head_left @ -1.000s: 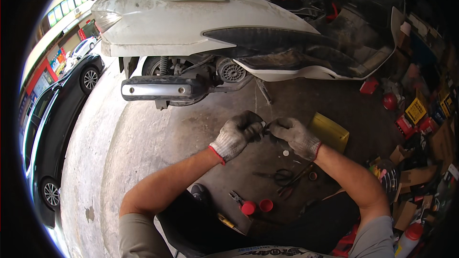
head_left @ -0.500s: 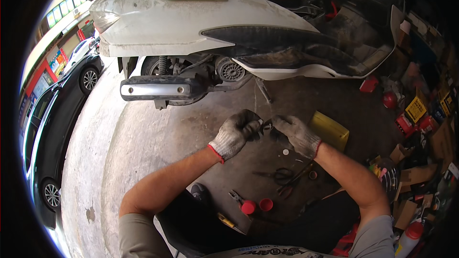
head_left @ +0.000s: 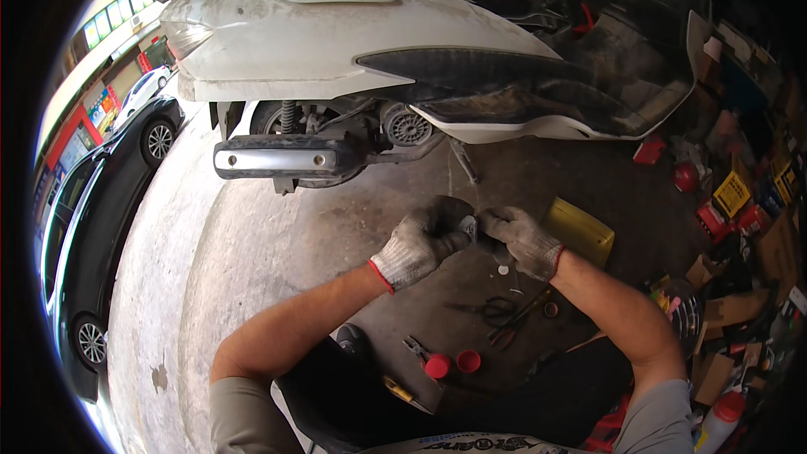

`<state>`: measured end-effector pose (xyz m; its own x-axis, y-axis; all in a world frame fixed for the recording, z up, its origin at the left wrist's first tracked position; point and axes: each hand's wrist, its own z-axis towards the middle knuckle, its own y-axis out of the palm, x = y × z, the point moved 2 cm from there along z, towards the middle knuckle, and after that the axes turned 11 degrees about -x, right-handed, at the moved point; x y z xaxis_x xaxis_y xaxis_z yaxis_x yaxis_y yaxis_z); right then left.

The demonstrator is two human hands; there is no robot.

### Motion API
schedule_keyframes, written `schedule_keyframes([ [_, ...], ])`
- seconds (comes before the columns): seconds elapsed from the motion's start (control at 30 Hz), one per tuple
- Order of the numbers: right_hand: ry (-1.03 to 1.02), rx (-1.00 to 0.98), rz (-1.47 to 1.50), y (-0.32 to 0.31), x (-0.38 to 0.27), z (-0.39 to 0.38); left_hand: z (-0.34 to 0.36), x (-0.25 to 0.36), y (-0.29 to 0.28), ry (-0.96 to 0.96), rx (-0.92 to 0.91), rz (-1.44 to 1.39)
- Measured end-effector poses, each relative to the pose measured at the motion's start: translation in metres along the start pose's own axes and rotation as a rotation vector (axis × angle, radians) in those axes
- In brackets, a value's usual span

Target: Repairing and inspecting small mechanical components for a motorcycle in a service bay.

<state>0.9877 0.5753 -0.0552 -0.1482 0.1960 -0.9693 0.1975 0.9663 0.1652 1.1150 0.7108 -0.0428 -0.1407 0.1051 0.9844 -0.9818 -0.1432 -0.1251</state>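
My left hand (head_left: 426,240), in a grey-white knit glove with a red cuff, is closed on a small dark part (head_left: 468,225) with a pale or shiny patch. Gloved the same way, my right hand (head_left: 519,240) has its fingers closed at the other side of that part. The two hands meet over the floor in front of the scooter. What the part is, I cannot make out. Below the hands lie black-handled scissors (head_left: 498,311), pliers (head_left: 414,346), a red cap (head_left: 437,366) and a red cup-like lid (head_left: 468,361).
A white scooter (head_left: 286,42) with a silver exhaust cover (head_left: 277,160) stands across the far side. On the right are a yellow tray (head_left: 580,231) and heaped boxes (head_left: 735,307). A black car (head_left: 109,193) is parked at far left. A yellow-handled screwdriver (head_left: 399,388) lies near my legs.
My hands have come closer together, and the left has shifted slightly right. The part between them is turned so that a pale patch now faces up.
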Motion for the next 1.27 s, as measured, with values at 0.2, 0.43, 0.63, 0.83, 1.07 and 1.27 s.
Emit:
schedule_keyframes([
  [0.2,-0.036,0.031,0.058,0.006,0.000,0.001,-0.001,0.001,-0.002,-0.030,-0.042,-0.005],
  [0.43,-0.100,0.021,-0.056,0.011,0.000,0.004,0.000,-0.005,-0.008,-0.068,-0.004,-0.083],
  [0.63,-0.126,-0.002,-0.125,0.014,-0.013,-0.003,0.001,-0.011,-0.014,-0.085,0.012,-0.189],
  [0.83,-0.228,0.074,-0.259,0.012,-0.006,0.000,0.004,-0.019,-0.015,-0.079,-0.019,-0.168],
  [1.07,-0.088,-0.002,-0.308,0.010,-0.012,-0.003,0.004,-0.021,-0.016,-0.053,-0.002,-0.177],
  [1.27,-0.099,0.078,-0.212,0.013,-0.009,0.002,0.004,-0.022,-0.018,-0.013,-0.026,-0.174],
])
